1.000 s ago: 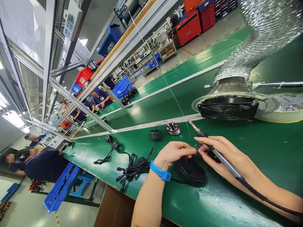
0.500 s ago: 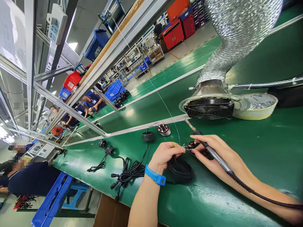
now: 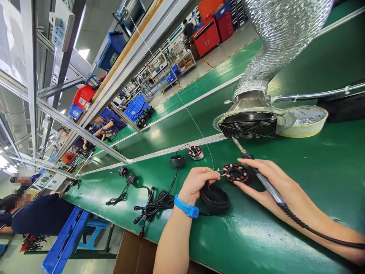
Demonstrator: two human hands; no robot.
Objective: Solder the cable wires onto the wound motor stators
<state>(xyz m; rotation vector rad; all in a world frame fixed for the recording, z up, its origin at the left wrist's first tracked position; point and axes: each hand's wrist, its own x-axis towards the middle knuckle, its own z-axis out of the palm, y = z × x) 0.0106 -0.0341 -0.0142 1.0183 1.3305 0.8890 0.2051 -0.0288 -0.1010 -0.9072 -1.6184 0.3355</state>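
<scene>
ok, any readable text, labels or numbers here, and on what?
No text reads legibly.
White label on red bin: too small.
Posted sheet, upper left: blurred.
Stator, soldering iron in right hand, wrist strap: no markings visible.

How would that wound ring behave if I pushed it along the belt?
The wound ring lies flat, so it would likely slide rather than roll. It looks rigid, and its dense windings suggest some weight for its size. The thin wire pinched by the left hand seems fragile and could bend or tug. The right hand holds the soldering iron beside it.
</scene>
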